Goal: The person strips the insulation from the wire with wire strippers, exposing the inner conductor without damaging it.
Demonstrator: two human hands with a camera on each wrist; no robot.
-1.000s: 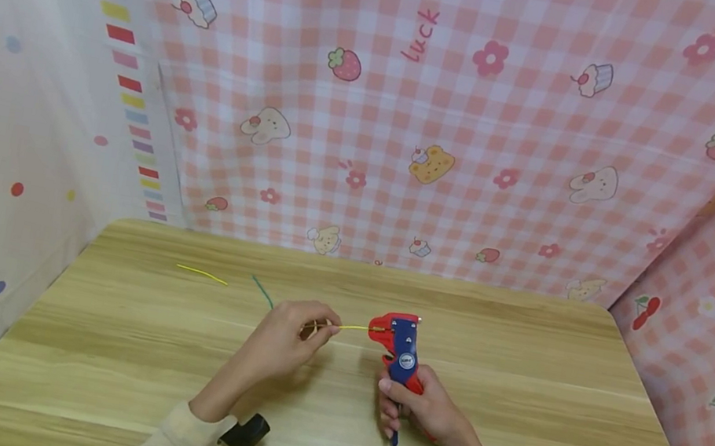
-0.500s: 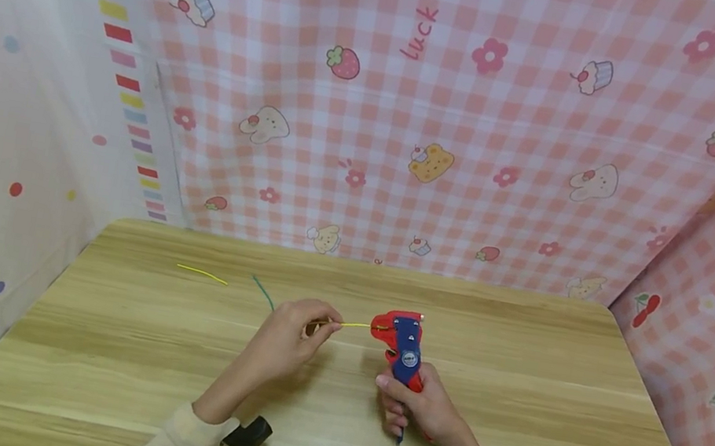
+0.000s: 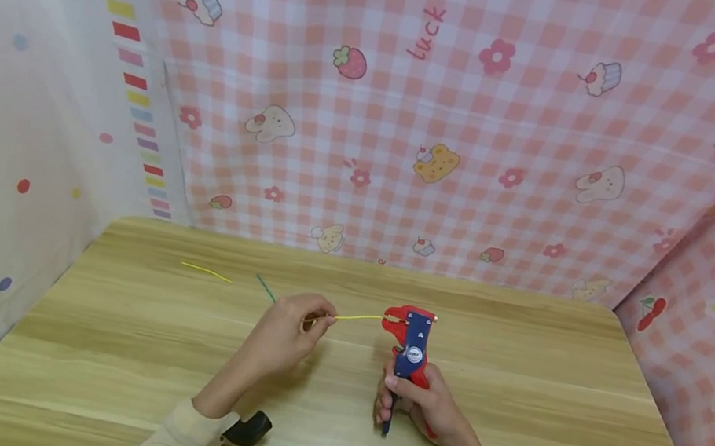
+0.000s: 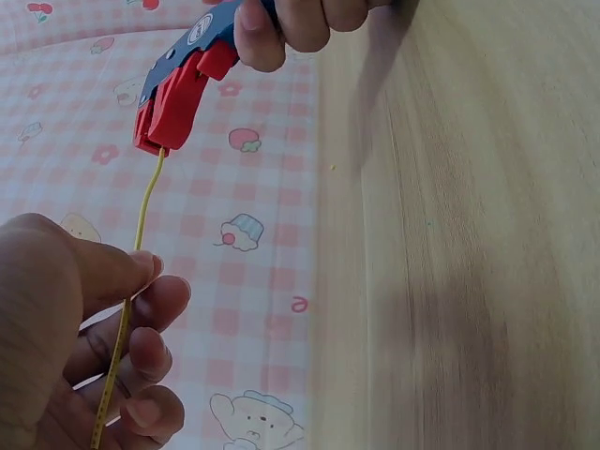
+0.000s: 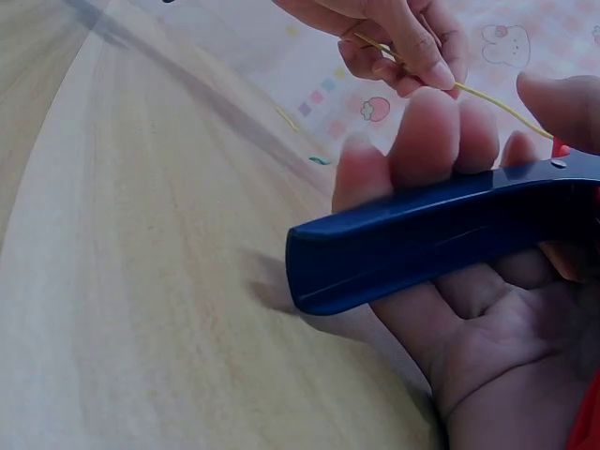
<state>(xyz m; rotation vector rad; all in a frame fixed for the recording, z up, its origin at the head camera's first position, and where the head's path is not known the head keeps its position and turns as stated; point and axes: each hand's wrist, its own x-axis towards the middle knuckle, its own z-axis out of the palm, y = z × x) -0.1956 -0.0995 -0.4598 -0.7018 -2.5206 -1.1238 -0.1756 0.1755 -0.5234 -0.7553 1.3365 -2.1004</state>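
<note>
In the head view my left hand (image 3: 286,332) pinches a yellow wire (image 3: 358,318) between thumb and forefinger. The wire's tail runs back across the palm in the left wrist view. My right hand (image 3: 425,401) grips a red and blue wire stripper (image 3: 416,335), fingers curled round its blue handle (image 5: 403,239). The stripper's red nose (image 4: 173,112) points left toward the left hand. The wire's far end meets the mouth of that nose; how deep it sits inside is hidden. Both hands are raised above the table.
A short yellow wire (image 3: 207,272) lies on the wooden table (image 3: 519,363) at the back left. Beside it is a green wire (image 3: 265,287), partly hidden behind the left hand. A checked curtain (image 3: 379,99) hangs behind the table.
The stripper has shifted slightly right and away from me, and its nose is more level. More yellow wire shows between the left fingers and the nose. The left hand has barely moved.
</note>
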